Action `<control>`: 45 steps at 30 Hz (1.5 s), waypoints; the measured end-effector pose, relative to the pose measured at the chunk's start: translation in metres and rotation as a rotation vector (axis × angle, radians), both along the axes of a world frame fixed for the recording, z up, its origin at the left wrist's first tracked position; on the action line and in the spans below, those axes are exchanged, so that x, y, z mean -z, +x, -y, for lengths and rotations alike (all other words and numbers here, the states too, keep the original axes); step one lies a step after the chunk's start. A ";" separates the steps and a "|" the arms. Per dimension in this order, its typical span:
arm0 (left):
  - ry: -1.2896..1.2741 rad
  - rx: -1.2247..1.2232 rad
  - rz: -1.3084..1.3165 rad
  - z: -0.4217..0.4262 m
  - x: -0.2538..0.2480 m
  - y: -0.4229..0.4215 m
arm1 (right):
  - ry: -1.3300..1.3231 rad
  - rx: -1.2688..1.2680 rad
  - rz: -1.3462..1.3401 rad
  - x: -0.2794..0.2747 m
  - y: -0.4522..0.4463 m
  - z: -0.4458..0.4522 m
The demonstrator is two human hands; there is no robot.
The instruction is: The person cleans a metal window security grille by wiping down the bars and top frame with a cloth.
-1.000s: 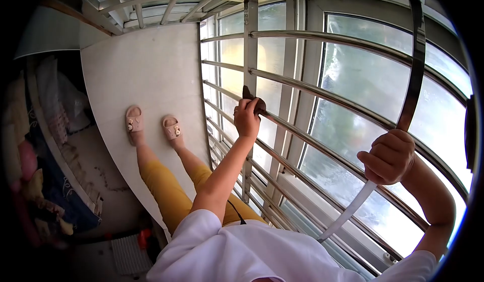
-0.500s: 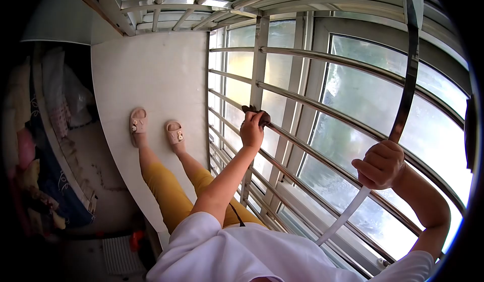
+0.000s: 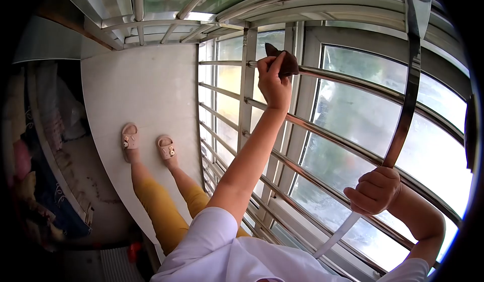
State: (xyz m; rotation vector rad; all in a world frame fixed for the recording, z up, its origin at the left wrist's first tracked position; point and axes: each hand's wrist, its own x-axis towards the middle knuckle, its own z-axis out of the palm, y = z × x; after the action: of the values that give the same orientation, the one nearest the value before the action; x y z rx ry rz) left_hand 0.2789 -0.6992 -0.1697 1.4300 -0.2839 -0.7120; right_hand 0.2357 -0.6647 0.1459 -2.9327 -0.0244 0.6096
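My left hand [image 3: 275, 85] is closed on a dark brown cloth [image 3: 288, 64]. It presses the cloth around an upper horizontal metal rail [image 3: 353, 81], close to a flat upright post [image 3: 247, 80]. My left arm is stretched far out. On the right, my right hand [image 3: 375, 190] is wrapped in a fist round a flat, shiny metal upright bar [image 3: 405, 115]. Below the fist the bar continues as a pale strip toward my white shirt [image 3: 212, 241]. The palm side of the right hand is hidden.
Frosted window panes [image 3: 353, 105] stand behind the rails. My feet in pink slippers [image 3: 130, 136] are on a pale ledge [image 3: 141, 85]. Down to the left, below the ledge edge, lie bundled fabrics and bags [image 3: 60, 105]. More railings [image 3: 166, 22] cross the top.
My left hand has moved up and away with the cloth, from a middle rail to a higher one. The right hand keeps its grip; the view has shifted slightly.
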 end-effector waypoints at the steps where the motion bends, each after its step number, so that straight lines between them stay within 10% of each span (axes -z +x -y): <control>1: -0.021 -0.033 -0.029 0.003 0.006 -0.007 | -0.002 -0.005 0.001 0.000 -0.002 0.001; 7: 0.256 0.034 0.092 0.004 0.090 -0.003 | -0.036 -0.037 -0.002 0.000 -0.003 0.003; 13: -0.020 0.030 -0.336 -0.002 0.037 0.001 | -0.026 -0.006 0.006 -0.001 -0.007 -0.002; 16: -0.124 0.082 -0.090 -0.009 -0.010 0.006 | -0.015 -0.003 -0.011 -0.001 0.000 -0.002; 22: 0.237 0.082 -0.027 -0.001 0.093 0.002 | -0.023 -0.019 -0.001 0.000 0.000 -0.002; 28: 0.031 0.128 -0.157 -0.006 0.053 0.005 | -0.016 -0.016 -0.015 -0.001 0.002 0.000; 45: 0.159 0.516 0.887 0.043 0.134 0.081 | -0.021 -0.083 0.030 -0.003 -0.010 0.002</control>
State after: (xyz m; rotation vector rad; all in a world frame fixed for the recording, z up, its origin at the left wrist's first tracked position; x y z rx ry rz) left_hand 0.3597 -0.7426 -0.3032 1.7839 -1.3439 -0.4635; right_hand 0.2255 -0.6668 0.1485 -2.9734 -0.1442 0.5803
